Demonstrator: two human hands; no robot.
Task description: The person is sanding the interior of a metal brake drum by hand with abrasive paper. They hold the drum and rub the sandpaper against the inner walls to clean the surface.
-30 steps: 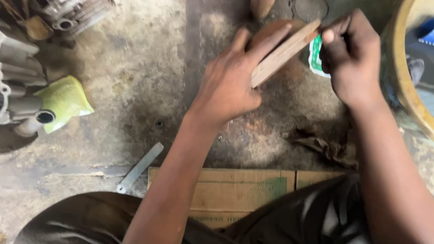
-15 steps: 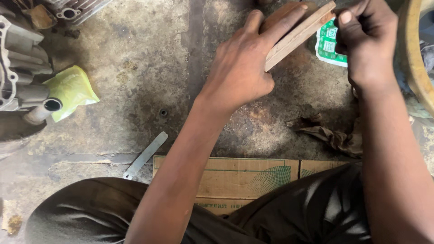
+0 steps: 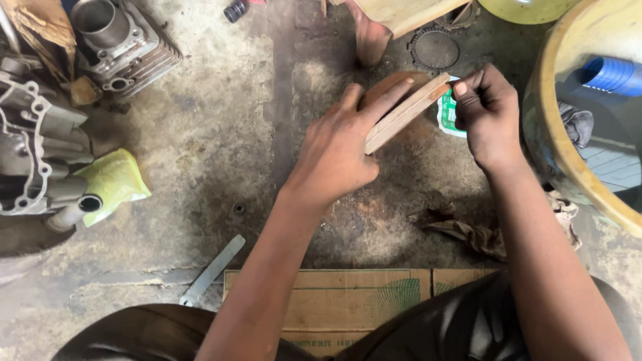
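From the head camera, the view looks straight down on a stained, dusty concrete floor (image 3: 200, 147) in what looks like a repair workshop. At 10 o'clock stands a finned metal engine cylinder (image 3: 117, 40), and at 9 o'clock lies a grey engine casing (image 3: 33, 160) with a yellow-green plastic bag (image 3: 114, 184) just beside it. A flat metal strip (image 3: 212, 269) lies at 7 o'clock, close to a flattened cardboard sheet (image 3: 334, 301) that runs along the bottom, partly under the person's dark-clad legs. At 3 o'clock the rim of a large yellow tub (image 3: 555, 140) curves in, with a blue ribbed hose (image 3: 612, 72) inside it. A crumpled brown rag (image 3: 468, 234) lies at 5 o'clock, a round toothed disc (image 3: 435, 50) at 1 o'clock, and a small green-and-white packet (image 3: 447, 117) just under the right hand. The flat wooden strip (image 3: 404, 112) sits slightly above centre, tilted up toward 2 o'clock, held between both hands. The left hand (image 3: 338, 154) grasps its lower end, fingers stretched along its upper face and thumb below. The right hand (image 3: 488, 113) is clenched at the upper end, fingertips pinching the tip of the strip. A rounded brown piece (image 3: 391, 83) shows just behind the strip, at the left fingers.
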